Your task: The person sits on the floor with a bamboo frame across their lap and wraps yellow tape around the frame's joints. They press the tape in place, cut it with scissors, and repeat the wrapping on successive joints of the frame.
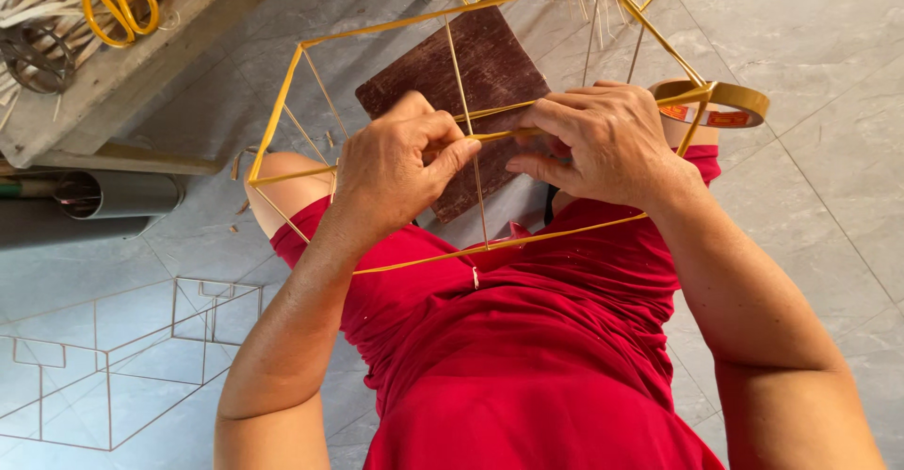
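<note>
At centre, over a lap in red cloth, sits a frame of thin yellow sticks. It is box-shaped, open-sided, its long edges running from about 9 o'clock up to 1 o'clock, with paler thin cross-sticks inside; one upright stick crosses the middle strip. Its near edge lies across the lap at 6 o'clock. Behind it, at 12 o'clock, a dark brown board lies on the grey tiled floor. At 10 o'clock a wooden bench carries yellow-handled scissors. At 8 o'clock a grey wire frame stands on the floor. At 3 o'clock a roll of yellow tape hangs on the frame's corner. The left hand is closed narrowly, thumb and fingers pinching the frame's middle yellow strip. The right hand, just beside it, pinches the same strip, fingers curled in.
</note>
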Available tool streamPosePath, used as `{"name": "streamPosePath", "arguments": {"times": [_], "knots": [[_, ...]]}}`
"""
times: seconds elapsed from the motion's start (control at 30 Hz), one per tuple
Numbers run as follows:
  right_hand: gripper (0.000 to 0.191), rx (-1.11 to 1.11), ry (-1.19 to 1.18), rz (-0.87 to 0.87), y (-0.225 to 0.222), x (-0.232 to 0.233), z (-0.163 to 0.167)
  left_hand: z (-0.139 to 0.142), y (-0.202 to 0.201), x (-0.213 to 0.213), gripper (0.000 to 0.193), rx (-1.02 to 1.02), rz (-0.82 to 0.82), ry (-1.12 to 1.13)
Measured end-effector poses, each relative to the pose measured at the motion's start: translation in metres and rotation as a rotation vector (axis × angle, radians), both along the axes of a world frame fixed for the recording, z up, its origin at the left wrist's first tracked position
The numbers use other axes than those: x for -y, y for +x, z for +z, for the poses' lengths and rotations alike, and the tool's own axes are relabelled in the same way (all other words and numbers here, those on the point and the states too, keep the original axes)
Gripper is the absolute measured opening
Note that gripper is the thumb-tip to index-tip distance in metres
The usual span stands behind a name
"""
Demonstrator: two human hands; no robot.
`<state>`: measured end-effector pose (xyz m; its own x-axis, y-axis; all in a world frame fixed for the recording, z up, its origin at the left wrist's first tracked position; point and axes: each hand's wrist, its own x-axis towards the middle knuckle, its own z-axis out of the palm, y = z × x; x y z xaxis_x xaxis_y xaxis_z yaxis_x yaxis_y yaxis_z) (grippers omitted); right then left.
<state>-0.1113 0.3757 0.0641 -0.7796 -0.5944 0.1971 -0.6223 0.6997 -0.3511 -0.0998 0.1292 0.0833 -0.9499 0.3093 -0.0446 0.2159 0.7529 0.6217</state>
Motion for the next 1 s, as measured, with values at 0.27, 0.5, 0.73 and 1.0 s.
{"name": "streamPosePath", "arguments": {"times": [0.27,0.5,0.73,1.0], "knots": [[0.028,-0.09,-0.797,-0.068,0.025,-0.028,-0.021,-0.026,0.001,-0.041,0.029,-0.509,-0.277,0.201],[0.03,-0.385,-1.13,-0.682,0.06,-0.077,-0.086,-0.06,-0.015,-0.116,0.032,-0.628,-0.36,0.129],[0.045,-0.077,-1.283,-0.616,0.058,-0.08,-0.129,-0.069,-0.023,-0.224,0.022,-0.533,-0.23,-0.271],[0.05,0.013,-1.491,-0.573,0.057,-0.064,-0.151,-0.073,-0.07,-0.2,0.029,0.28,-0.357,0.328]]}}
